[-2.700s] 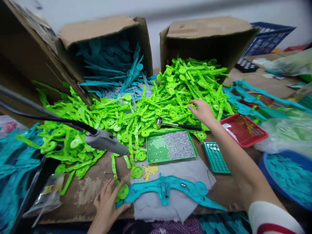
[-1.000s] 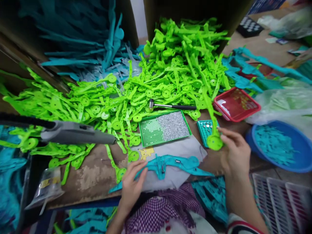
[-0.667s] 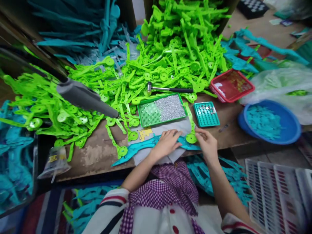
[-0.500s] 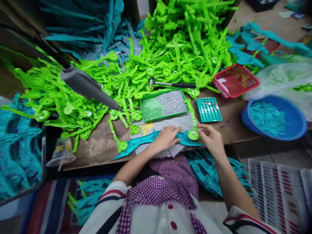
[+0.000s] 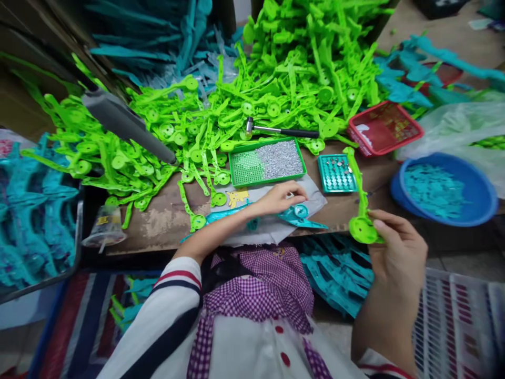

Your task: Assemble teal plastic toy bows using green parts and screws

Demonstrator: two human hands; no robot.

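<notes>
Holding a green strap point(image 5: 357, 189) by its round end, the right hand point(image 5: 398, 258) hangs off the near edge of the surface point(image 5: 158, 221), to the right of the person's lap. Its fingers point(image 5: 390, 216) and thumb are clamped on the disc. The strap stands nearly upright, its free tip showing in front of the small teal tray point(image 5: 336, 172).

The left hand point(image 5: 282, 197) lies on a teal strap point(image 5: 298, 215), which is stretched across a grey cloth point(image 5: 315, 196) at the front of the surface. Its fingers are bent and close together over the strap (whether they pinch it or only press down cannot be told). A yellow sticker point(image 5: 236, 197) shows on the cloth just left of the wrist.

Just behind the left hand sits a green tray point(image 5: 268, 160), half covered with silvery bits. A hammer point(image 5: 280, 130) lies behind that, at the foot of a big pile of green straps point(image 5: 276, 73). To the right are a red basket point(image 5: 384, 129) and a blue bowl point(image 5: 445, 187) of teal pieces. A grey tool point(image 5: 126, 123) juts in from the left above the pile, and a small plastic bag point(image 5: 104, 226) stands at the surface's left end. More teal straps fill the box point(image 5: 165, 37) at the back.
</notes>
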